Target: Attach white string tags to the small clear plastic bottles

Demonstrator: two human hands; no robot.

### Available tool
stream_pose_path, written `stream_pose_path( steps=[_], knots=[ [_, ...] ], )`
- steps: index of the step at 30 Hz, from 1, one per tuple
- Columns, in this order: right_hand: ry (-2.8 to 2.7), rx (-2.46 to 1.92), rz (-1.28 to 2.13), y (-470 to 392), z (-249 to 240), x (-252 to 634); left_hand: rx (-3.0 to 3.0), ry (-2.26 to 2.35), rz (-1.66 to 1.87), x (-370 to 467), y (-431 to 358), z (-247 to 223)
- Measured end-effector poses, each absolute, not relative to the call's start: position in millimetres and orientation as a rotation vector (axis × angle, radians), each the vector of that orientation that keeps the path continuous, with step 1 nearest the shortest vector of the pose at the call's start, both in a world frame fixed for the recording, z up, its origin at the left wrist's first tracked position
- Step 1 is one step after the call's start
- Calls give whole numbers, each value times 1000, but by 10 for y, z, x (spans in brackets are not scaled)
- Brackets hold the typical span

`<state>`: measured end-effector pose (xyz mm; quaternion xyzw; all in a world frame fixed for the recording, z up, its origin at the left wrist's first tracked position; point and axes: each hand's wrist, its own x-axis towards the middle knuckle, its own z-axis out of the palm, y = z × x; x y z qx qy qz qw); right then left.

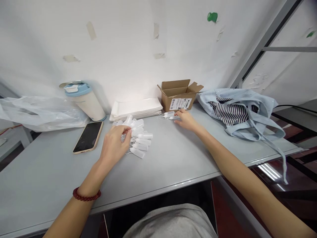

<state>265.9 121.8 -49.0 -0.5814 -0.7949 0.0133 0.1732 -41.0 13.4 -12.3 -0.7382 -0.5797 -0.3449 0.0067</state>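
Note:
A heap of small translucent white bottles with thin white strings lies on the grey table. At the heap's left side is my left hand, thumb and forefinger pinched together; what sits between the fingertips is too small to make out. My right hand reaches to the foot of an open cardboard box. Its thumb and fingers close around the end of one small white bottle, which lies on the table beside another white bottle. Their strings trail to the left.
Behind the heap lies a stack of white sheets or envelopes. To the left are a phone, a tumbler with a blue lid and a plastic bag. A light blue cloth bag rests at the right, its strap hanging over the table edge.

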Motion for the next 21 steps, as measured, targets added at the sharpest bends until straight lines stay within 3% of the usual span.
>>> stream_pose_path(
  steps=[10,21],
  knots=[
    [-2270,-1689,5,1205,-497,2591,-2362,-1730,-1187,-381,128,-166],
    [-2190,-965,793,599,-113,2083,-2402,-1925,-1290,-321,88,-111]
  ],
)
